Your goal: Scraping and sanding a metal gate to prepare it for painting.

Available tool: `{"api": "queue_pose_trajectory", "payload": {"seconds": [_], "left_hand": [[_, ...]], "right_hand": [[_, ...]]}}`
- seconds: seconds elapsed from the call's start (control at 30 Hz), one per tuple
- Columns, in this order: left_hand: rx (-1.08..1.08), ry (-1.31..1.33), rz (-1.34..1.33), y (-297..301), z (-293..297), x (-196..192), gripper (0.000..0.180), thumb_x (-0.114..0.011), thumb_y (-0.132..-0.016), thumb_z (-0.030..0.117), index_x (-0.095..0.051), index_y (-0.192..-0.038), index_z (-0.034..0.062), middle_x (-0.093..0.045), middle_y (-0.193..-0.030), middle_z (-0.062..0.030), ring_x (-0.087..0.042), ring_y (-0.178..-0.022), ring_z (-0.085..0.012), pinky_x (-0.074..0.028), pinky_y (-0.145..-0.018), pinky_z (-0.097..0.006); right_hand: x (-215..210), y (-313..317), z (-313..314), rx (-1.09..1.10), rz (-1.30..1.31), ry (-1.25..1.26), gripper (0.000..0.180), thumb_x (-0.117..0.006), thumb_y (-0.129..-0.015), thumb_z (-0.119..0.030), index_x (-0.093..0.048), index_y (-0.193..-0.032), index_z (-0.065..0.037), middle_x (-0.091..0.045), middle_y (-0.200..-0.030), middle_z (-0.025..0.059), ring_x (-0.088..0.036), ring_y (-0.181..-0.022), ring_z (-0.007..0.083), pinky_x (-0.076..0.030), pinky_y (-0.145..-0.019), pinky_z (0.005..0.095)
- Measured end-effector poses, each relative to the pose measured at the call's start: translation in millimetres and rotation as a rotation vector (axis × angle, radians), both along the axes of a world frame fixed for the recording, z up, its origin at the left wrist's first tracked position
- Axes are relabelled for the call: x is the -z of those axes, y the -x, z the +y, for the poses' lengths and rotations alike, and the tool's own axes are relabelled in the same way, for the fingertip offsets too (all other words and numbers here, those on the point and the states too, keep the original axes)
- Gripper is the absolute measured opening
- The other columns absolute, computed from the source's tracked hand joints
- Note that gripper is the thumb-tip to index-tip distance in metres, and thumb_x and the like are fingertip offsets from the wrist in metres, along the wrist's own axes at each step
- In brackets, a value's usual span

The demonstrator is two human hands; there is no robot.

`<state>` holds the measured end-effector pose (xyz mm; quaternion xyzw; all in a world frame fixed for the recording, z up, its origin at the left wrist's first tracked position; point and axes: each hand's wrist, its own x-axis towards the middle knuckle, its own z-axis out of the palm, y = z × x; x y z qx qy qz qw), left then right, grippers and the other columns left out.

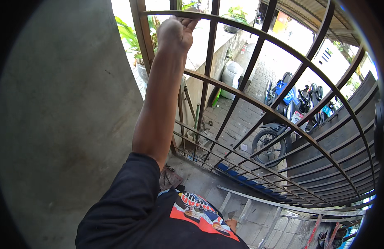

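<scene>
My left arm reaches up to a dark brown metal grille (241, 93) with crossing flat bars. At the grille's upper left, my left hand (175, 32) touches the top curved bar (233, 23) with bent fingers. The bar hides the fingertips, and a small greyish shape just above them is too unclear to name. Low down, beside my black printed shirt (200, 222), only a bit of my right hand (231, 225) shows. A small grey triangular piece (231, 215) appears right by it; whether the hand holds it I cannot tell.
A grey plain wall (67, 124) fills the left. A wooden ladder (275, 222) lies at the lower right. Beyond the grille are parked motorbikes (283, 120), a white sack (232, 76) and potted plants (235, 16). A blue strip (246, 179) runs along the grille's foot.
</scene>
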<state>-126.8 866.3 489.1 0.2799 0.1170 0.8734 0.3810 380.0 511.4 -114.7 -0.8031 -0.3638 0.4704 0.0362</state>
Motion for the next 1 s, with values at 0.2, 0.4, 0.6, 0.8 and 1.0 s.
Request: {"api": "queue_pose_trajectory", "payload": {"seconds": [0.2,0.4,0.6,0.8,1.0], "left_hand": [[-0.1,0.04,0.042,21.4,3.9,-16.4,0.039,-0.016,-0.099,0.006,-0.023,-0.13,-0.0163,-0.042,-0.122,-0.0361,-0.058,-0.105,-0.043,-0.054,-0.095,-0.052],[-0.029,0.024,0.121,18.0,-21.5,-4.5,0.036,-0.019,-0.097,0.001,-0.023,-0.128,-0.0168,-0.042,-0.122,-0.0349,-0.057,-0.107,-0.0457,-0.052,-0.095,-0.057],[0.041,0.061,-0.086,11.9,33.4,-4.3,0.032,-0.024,-0.096,0.002,-0.032,-0.122,-0.015,-0.049,-0.114,-0.03,-0.063,-0.097,-0.0405,-0.055,-0.091,-0.052],[0.014,0.139,-0.094,5.3,26.1,-22.8,0.023,-0.031,-0.097,0.003,-0.043,-0.108,-0.0118,-0.055,-0.097,-0.023,-0.064,-0.081,-0.0328,-0.059,-0.083,-0.048],[-0.066,0.22,0.009,-20.3,5.4,14.4,0.018,-0.034,-0.099,0.008,-0.046,-0.106,-0.003,-0.056,-0.097,-0.0161,-0.062,-0.084,-0.0242,-0.053,-0.084,-0.041]], "right_hand": [[4.9,1.1,-11.0,-0.271,-0.184,-0.086,0.03,-0.073,-0.072,-0.022,-0.066,-0.09,0.001,-0.068,-0.082,0.0198,-0.067,-0.08,0.0356,-0.053,-0.072,0.0423],[-26.0,8.2,-3.2,-0.087,-0.057,-0.082,0.015,-0.07,-0.073,-0.01,-0.064,-0.081,0.002,-0.067,-0.073,0.0161,-0.068,-0.066,0.0255,-0.054,-0.058,0.0412],[41.2,-25.4,-8.3,0.142,0.095,-0.076,0.012,-0.058,-0.085,-0.004,-0.062,-0.092,0.005,-0.067,-0.084,0.0164,-0.069,-0.073,0.0241,-0.054,-0.055,0.0367],[7.5,5.6,32.3,0.235,0.286,-0.154,0.028,-0.048,-0.094,-0.003,-0.049,-0.118,0.012,-0.066,-0.096,0.0195,-0.069,-0.083,0.0267,-0.057,-0.065,0.0334],[-0.9,11.6,10.2,0.399,0.274,-0.194,0.012,-0.049,-0.093,-0.006,-0.052,-0.09,0.005,-0.066,-0.087,0.0179,-0.069,-0.078,0.0267,-0.055,-0.066,0.0348]]}}
